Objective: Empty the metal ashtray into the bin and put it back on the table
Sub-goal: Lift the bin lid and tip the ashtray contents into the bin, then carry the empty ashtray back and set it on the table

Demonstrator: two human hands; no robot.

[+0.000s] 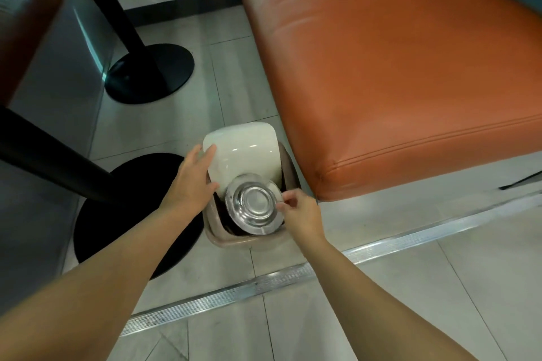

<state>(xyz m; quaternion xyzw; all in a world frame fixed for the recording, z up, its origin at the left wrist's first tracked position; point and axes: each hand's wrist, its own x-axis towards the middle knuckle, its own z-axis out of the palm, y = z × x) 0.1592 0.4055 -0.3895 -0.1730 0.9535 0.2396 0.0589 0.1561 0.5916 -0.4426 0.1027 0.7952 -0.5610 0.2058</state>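
Observation:
A round metal ashtray is held upside down over the open mouth of a small beige bin on the floor. My right hand pinches the ashtray's right rim. The bin's cream lid stands tilted up and back, and my left hand rests against the lid's left edge, holding it raised. The inside of the bin is hidden by the ashtray.
An orange padded bench stands right beside the bin. Two black table posts with round bases are to the left. A metal floor strip crosses the tiles in front of the bin.

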